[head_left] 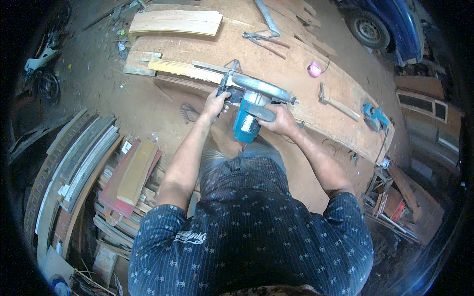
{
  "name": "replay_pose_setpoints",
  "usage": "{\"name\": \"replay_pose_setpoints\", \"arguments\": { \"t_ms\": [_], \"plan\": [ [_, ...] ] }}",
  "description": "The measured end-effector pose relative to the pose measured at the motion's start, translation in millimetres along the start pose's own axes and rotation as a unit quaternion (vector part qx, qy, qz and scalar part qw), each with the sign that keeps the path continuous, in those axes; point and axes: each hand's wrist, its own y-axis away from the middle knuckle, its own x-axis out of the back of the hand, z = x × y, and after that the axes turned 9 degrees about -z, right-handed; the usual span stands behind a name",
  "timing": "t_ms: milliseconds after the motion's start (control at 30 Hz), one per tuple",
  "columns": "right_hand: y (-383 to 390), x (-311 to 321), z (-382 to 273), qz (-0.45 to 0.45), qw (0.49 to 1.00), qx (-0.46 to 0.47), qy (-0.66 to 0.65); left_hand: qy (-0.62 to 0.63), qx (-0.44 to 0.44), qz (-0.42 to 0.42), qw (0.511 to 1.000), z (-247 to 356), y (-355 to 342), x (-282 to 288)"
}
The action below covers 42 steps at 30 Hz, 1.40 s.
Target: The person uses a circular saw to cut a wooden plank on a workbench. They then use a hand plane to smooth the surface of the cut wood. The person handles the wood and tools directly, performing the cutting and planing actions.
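Note:
A teal circular saw (251, 103) with a grey blade guard rests on a long wooden workbench (296, 54). My right hand (280, 120) grips its dark rear handle. My left hand (215, 102) holds the front knob at the saw's left side. The saw's base sits at the end of a pale yellow wooden strip (185, 70) lying along the bench edge.
On the bench lie stacked planks (175, 23), pincers (264, 38), a pink tape measure (314, 69), a hammer (338, 102) and a teal power tool (374, 116). Curved wood and boards (131, 175) are piled at left. A blue vehicle (390, 22) stands at top right.

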Motion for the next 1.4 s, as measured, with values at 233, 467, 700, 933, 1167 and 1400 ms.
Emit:
{"name": "replay_pose_setpoints", "arguments": {
  "t_ms": [233, 467, 700, 933, 1167, 1400],
  "plan": [
    [-9, -5, -17, -0.021, 0.999, -0.024, 0.033, -0.018, -0.005, 0.0, 1.0, 3, 0, 21],
    [-21, -13, -34, -0.013, 0.999, -0.021, 0.039, -0.007, -0.01, 0.01, 1.0, 3, -1, 40],
    [-39, -19, -49, -0.057, 0.997, -0.04, 0.045, -0.006, -0.003, 0.032, 0.999, 14, 4, 58],
    [-51, -21, -70, -0.024, 0.998, -0.007, 0.049, -0.001, -0.003, 0.031, 1.0, 19, 2, 80],
    [-68, -24, -85, -0.068, 0.996, -0.032, 0.037, -0.026, -0.013, 0.033, 0.999, 21, 0, 102],
    [-83, -35, -105, -0.057, 0.998, -0.021, 0.031, -0.011, -0.013, 0.04, 0.999, 32, 6, 122]
  ]
}}
